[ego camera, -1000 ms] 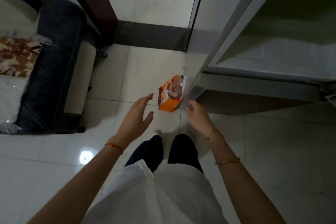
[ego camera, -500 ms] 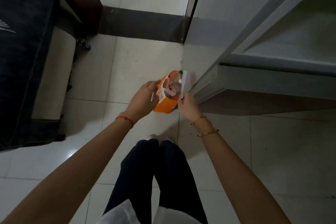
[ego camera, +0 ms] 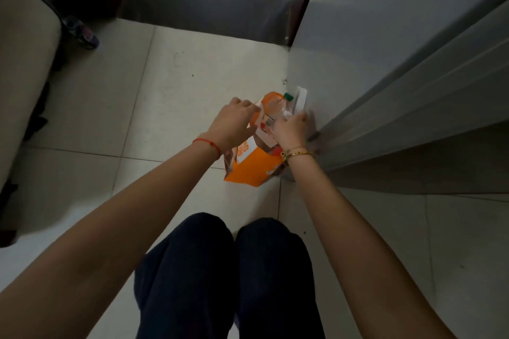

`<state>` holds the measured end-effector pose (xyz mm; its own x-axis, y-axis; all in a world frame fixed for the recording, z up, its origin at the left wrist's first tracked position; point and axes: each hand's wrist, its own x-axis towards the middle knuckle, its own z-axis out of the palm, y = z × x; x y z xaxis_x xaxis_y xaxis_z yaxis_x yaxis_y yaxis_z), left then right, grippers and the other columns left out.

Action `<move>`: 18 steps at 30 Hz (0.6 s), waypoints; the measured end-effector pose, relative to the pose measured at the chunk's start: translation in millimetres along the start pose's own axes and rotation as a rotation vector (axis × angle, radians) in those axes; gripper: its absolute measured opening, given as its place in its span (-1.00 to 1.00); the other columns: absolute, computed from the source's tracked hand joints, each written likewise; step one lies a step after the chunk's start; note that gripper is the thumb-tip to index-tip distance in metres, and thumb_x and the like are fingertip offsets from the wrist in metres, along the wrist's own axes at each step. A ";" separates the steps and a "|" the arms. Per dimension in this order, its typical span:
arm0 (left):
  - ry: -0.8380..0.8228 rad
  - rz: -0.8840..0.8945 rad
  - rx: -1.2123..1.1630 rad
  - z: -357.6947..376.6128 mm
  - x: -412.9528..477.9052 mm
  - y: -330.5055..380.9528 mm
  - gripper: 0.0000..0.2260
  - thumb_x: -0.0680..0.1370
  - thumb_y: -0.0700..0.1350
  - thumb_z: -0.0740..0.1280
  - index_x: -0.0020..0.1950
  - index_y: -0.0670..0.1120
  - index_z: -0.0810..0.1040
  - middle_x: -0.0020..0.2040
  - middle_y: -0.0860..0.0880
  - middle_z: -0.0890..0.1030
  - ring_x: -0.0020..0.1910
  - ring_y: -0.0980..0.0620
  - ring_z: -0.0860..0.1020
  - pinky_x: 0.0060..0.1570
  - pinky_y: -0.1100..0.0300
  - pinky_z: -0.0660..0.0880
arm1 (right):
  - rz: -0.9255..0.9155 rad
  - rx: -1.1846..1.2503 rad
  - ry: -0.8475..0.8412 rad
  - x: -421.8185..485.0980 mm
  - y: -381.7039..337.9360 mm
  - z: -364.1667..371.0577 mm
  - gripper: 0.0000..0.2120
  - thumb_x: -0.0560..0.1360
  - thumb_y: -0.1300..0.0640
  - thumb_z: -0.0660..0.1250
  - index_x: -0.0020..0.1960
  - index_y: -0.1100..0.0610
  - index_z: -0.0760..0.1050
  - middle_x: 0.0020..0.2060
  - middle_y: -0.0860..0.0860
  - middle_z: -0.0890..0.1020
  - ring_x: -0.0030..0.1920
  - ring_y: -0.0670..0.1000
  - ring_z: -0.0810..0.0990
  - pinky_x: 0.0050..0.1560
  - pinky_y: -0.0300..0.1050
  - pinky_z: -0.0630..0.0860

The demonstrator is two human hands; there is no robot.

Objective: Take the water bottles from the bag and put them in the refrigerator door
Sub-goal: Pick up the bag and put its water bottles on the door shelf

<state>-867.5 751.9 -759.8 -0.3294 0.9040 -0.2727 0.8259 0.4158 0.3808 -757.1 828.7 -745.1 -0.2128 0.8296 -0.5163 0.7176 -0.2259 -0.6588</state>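
Note:
An orange paper bag (ego camera: 252, 166) stands on the tiled floor beside the grey refrigerator (ego camera: 385, 58). A clear water bottle with a green cap (ego camera: 278, 106) pokes out of its top. My left hand (ego camera: 234, 124) grips the bag's left rim and white handle. My right hand (ego camera: 290, 129) closes around the bottle's body at the bag's mouth, next to the other white handle (ego camera: 299, 99). The rest of the bag's contents is hidden.
The refrigerator's closed door edge (ego camera: 413, 96) runs along the right, close to the bag. A beige and dark sofa (ego camera: 24, 63) fills the left. A shoe (ego camera: 85, 33) lies by the dark doorway threshold (ego camera: 206, 8). My knees (ego camera: 228, 256) are just below the bag.
I have crouched down closer to the bag. Both hands went from hovering open above it to reaching its top, the left taking the rim, the right closing on the bottle.

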 end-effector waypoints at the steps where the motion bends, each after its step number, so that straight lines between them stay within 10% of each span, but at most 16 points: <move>1: -0.018 0.038 0.028 11.4 11.5 -6.2 -0.58 0.57 -0.03 0.32 0.41 -0.09 0.45 0.34 -0.13 0.55 0.30 -0.18 0.42 0.24 -0.03 0.43 | -0.003 -0.010 0.049 15.5 8.1 8.4 -0.46 0.56 0.09 0.21 0.44 0.27 0.13 0.26 0.15 0.43 0.16 0.12 0.52 0.09 -0.05 0.54; 6: -0.086 0.184 0.183 58.2 53.5 -28.5 -0.55 0.49 0.11 0.39 0.32 -0.06 0.54 0.23 -0.08 0.60 0.21 -0.14 0.44 0.16 0.01 0.47 | -0.082 -0.067 0.247 71.4 38.5 44.3 -0.49 0.61 0.02 0.14 0.44 0.27 0.15 0.26 0.16 0.50 -0.05 0.03 0.54 -0.43 -0.29 0.22; 18: -0.139 0.181 0.075 78.8 72.9 -45.1 -0.59 0.44 0.12 0.44 0.16 -0.12 0.62 0.06 -0.13 0.63 0.09 -0.12 0.49 0.14 -0.07 0.51 | -0.117 -0.081 -0.007 121.7 47.8 78.3 -0.42 0.34 -0.10 0.21 0.33 0.05 0.47 0.26 0.16 0.54 0.26 0.21 0.49 0.31 0.05 0.45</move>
<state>-892.7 791.1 -866.5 -0.1113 0.9383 -0.3275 0.8991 0.2354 0.3690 -800.6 878.9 -882.3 -0.3024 0.8444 -0.4422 0.7388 -0.0855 -0.6685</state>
